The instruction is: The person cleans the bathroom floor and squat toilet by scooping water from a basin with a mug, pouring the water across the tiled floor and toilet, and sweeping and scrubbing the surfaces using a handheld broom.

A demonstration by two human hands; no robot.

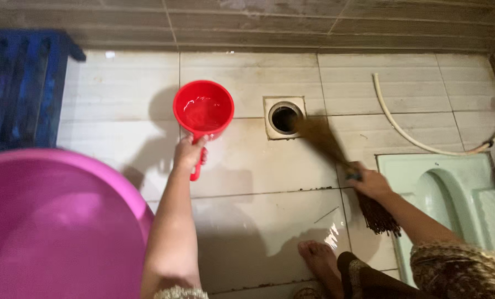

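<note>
The tiled floor (269, 166) was wet around the drain (284, 117). The left hand (189, 152) gripped a red dipper (203, 109) of water beside it, while the right hand (369, 181) clasped a broom (336, 152) sweeping there; pouring slowly while brushing toward the hole would probably work best.

Looking like a home bathroom, the wet-floor kind. Pale floor tiles (258, 166) with grimy grout are filling most of the frame, and an open round drain (284, 117) is sitting near the top centre. A mint-green squat toilet (452, 194) is showing at the lower right, with a hose (402, 127) curving above it. A big pink tub (53, 221) is taking up the lower left, and a blue stool (20, 83) is standing at the upper left.
</note>
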